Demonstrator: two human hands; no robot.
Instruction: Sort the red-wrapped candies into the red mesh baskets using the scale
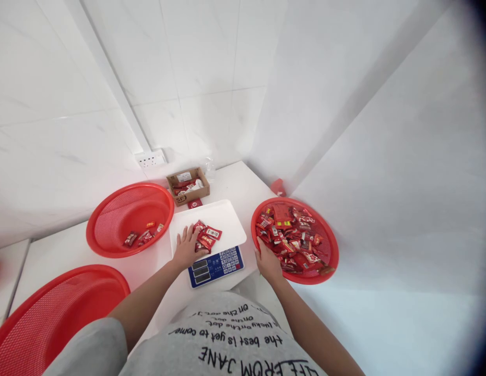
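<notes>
The left hand (pixel 186 251), fingers spread, touches red packets (pixel 213 233) on a scale (pixel 234 225), while the right hand (pixel 270 262) grips a filled basket (pixel 334 261) by its rim.

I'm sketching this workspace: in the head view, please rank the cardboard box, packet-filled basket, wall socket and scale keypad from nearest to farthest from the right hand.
From the right hand:
1. Packet-filled basket: touching the hand, on its right.
2. Scale keypad: to the left.
3. Cardboard box: farther left, beyond the keypad.
4. Wall socket: farthest, upper left.
</notes>
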